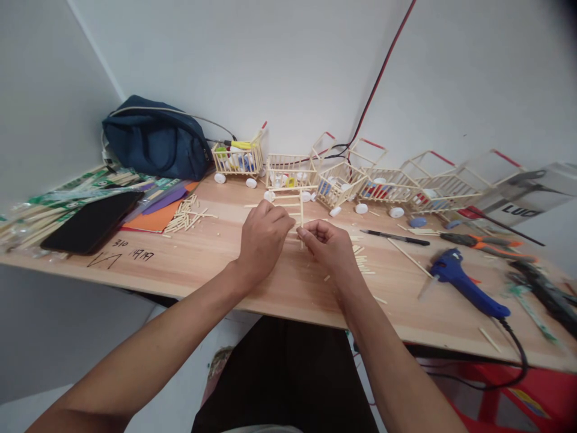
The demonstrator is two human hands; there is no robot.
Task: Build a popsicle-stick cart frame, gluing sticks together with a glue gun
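Note:
Between my two hands is a small frame of thin wooden sticks (302,207), with one stick upright and others running left from it. My left hand (265,237) is closed over the left part of the frame, its fingertips pinched by the upright stick and hiding some of the joints. On the other side, my right hand (328,242) pinches the upright stick low down between thumb and forefinger. Short cut sticks (361,260) lie beside my right hand. To the left is a pile of short sticks (187,213).
Several little stick carts (288,174) on white wheels line the wall. At right lie a black pen (395,237), a blue glue gun (469,284) with its cord, and orange-handled pliers (482,242). At left are a phone (92,222), coloured paper (153,214) and a blue bag (157,138).

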